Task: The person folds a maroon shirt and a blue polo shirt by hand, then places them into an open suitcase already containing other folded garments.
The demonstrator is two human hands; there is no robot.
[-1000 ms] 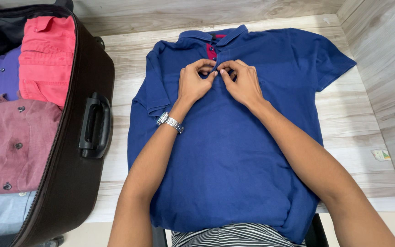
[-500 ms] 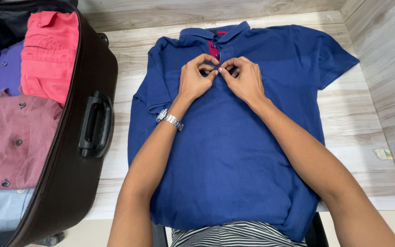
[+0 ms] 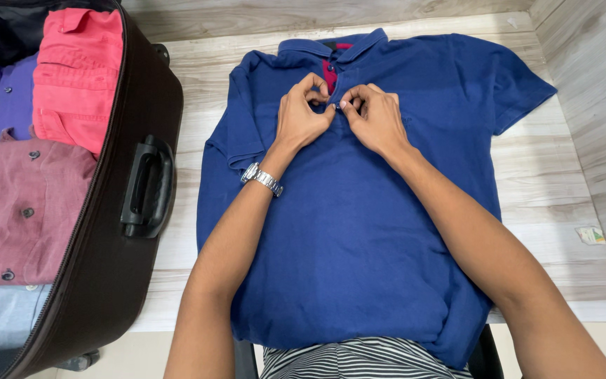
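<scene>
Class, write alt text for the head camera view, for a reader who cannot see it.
Both hands, left hand and right hand, pinch the button placket of a blue polo shirt spread flat on a pale wooden table. An open dark suitcase holding folded shirts lies to the left.

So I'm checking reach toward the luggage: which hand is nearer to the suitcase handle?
Left. The left hand pinches the blue polo shirt placket, on the side toward the suitcase handle; the right hand sits just beyond it, farther away.

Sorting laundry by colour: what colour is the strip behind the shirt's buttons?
Red strip, on a blue shirt; head view.
</scene>
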